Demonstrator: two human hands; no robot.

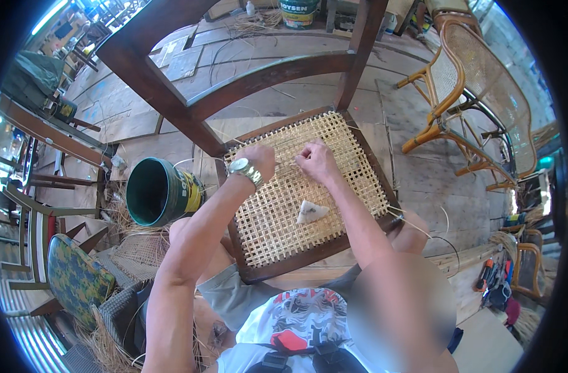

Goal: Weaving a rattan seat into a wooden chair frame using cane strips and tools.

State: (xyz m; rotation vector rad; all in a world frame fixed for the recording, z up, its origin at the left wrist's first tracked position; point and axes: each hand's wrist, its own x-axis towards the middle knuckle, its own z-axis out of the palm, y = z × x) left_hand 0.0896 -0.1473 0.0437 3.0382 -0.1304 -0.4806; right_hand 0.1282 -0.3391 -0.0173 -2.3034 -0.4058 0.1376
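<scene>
A dark wooden chair (265,84) stands before me, its seat a woven cane mesh (278,205) of pale strips with open holes. Over the seat's far half, my left hand (259,163), with a metal watch (242,166) at the wrist, is closed with its knuckles up. My right hand (317,161) is closed too, thumb and forefinger pinched, a short way to its right. Whatever lies in the fingers is too small to make out. On the mesh nearer me rests a whitish, roughly triangular piece (312,212) with a dark mark. Loose cane strands (411,222) stick out past the seat's right corner.
A green bucket (161,193) sits left of the chair; another bucket (298,13) stands at the back. A rattan armchair (464,105) is at right. Camouflage-patterned cushion (79,276) and loose fibres are at lower left. Hand tools (497,285) lie at lower right.
</scene>
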